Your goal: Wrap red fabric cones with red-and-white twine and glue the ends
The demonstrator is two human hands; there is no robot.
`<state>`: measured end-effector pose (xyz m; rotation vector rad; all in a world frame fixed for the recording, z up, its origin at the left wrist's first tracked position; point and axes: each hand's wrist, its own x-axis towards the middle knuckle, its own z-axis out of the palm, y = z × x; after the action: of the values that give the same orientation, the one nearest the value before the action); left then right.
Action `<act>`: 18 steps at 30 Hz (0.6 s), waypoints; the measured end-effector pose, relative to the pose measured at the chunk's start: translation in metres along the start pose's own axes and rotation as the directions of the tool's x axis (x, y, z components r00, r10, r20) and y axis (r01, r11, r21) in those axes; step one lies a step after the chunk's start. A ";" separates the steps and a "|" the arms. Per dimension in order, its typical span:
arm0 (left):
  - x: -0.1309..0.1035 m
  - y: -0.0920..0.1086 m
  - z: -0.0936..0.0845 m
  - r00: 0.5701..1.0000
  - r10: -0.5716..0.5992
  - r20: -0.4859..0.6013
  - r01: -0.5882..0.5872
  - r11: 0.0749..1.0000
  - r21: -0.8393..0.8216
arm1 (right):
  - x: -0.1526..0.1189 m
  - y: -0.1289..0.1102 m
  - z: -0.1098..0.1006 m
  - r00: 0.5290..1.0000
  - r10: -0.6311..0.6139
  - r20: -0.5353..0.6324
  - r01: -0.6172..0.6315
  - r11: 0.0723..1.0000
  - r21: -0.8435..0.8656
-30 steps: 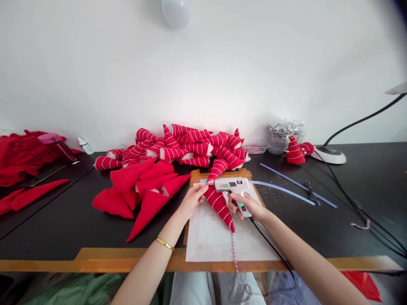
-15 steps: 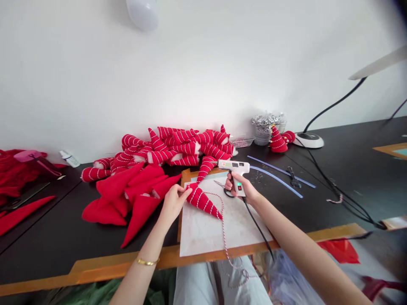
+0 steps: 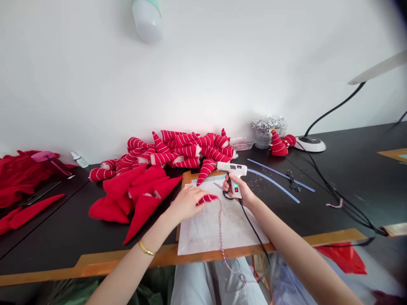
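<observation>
My right hand (image 3: pixel 239 188) is wrapped round the handle of a white glue gun (image 3: pixel 233 168), its nozzle pointing left. Over the white sheet (image 3: pixel 203 235), my left hand (image 3: pixel 190 202) is closed on a red cone (image 3: pixel 208 198) with white stripes, and covers most of it. A red-and-white cord (image 3: pixel 220 224) runs from the cone down over the table edge onto my lap. Scissors (image 3: pixel 227 194) lie on the sheet, partly behind my right hand. Another striped cone (image 3: pixel 206 170) lies just beyond the sheet.
Striped cones (image 3: pixel 187 150) are piled by the wall, plain red cones (image 3: pixel 143 188) at the left. Clear glue sticks (image 3: pixel 280 186), black pliers (image 3: pixel 292 181), a tinsel tub (image 3: pixel 263 136) and a lamp base (image 3: pixel 310 144) stand or lie at the right. The gun's cable (image 3: pixel 254 228) hangs over the edge.
My left hand has turned over the striped cone, which now shows only a small part, its tip higher up. My right hand and the glue gun have shifted slightly left.
</observation>
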<state>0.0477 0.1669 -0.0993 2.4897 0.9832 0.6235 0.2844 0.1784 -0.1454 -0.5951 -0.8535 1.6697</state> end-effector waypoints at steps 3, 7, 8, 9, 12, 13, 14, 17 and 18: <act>0.012 -0.013 -0.013 0.931 -0.275 -0.241 0.181 0.919 -0.350 | -0.001 0.004 0.002 0.998 -0.066 -0.013 0.066 0.997 -0.052; 0.017 -0.032 0.004 0.856 -0.472 -0.212 0.250 0.736 -0.629 | -0.003 0.012 0.003 0.995 -0.095 0.041 0.101 0.968 -0.229; 0.017 -0.036 0.011 0.849 -0.485 -0.210 0.242 0.710 -0.661 | -0.004 0.014 0.003 0.994 -0.083 0.066 0.098 0.956 -0.276; 0.016 -0.040 0.017 0.844 -0.495 -0.207 0.226 0.679 -0.699 | -0.005 0.016 0.004 0.993 -0.067 0.092 0.093 0.944 -0.318; 0.013 -0.046 0.029 0.837 -0.511 -0.194 0.172 0.584 -0.794 | -0.009 0.020 0.009 0.987 -0.028 0.159 0.090 0.912 -0.400; 0.012 -0.047 0.030 0.833 -0.516 -0.198 0.163 0.572 -0.804 | -0.011 0.020 0.012 0.984 -0.017 0.175 0.089 0.907 -0.412; 0.011 -0.048 0.031 0.829 -0.521 -0.205 0.164 0.575 -0.801 | -0.012 0.020 0.015 0.982 -0.009 0.186 0.088 0.903 -0.420; 0.008 -0.048 0.030 0.824 -0.519 -0.227 0.186 0.627 -0.757 | -0.017 0.017 0.023 0.976 0.024 0.219 0.075 0.898 -0.434; 0.007 -0.048 0.030 0.831 -0.507 -0.231 0.189 0.647 -0.739 | -0.018 0.015 0.025 0.974 0.039 0.225 0.066 0.895 -0.442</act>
<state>0.0428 0.1983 -0.1466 1.4553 1.0872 1.1711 0.2610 0.1532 -0.1431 -0.7119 -1.4311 1.5521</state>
